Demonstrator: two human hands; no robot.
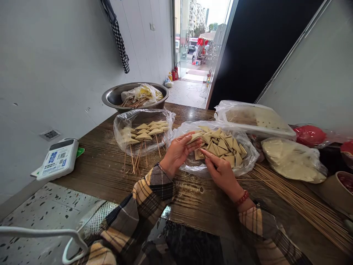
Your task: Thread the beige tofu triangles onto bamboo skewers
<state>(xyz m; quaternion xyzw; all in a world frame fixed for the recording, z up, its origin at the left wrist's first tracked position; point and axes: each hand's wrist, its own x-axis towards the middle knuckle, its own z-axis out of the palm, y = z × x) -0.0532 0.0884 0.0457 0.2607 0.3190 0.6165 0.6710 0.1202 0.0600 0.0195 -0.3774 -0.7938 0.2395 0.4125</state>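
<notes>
Between the thumb and fingers of my left hand is a flat beige tofu triangle, held over a plastic bag full of such pieces. My right hand pinches a thin bamboo skewer; its shaft runs out to the right behind the hand, and its front end is near the left fingers. Whether the tip touches the tofu I cannot tell. A heap of loose tofu triangles fills the open bag just beyond both hands. To the left, skewered tofu triangles lie on another clear bag, sticks pointing towards me.
A metal basin with bagged skewers stands at the back left. Bare bamboo skewers lie along the right side. Behind them are a bagged pale food, a wrapped white tray and a bowl. A white device sits at the left edge.
</notes>
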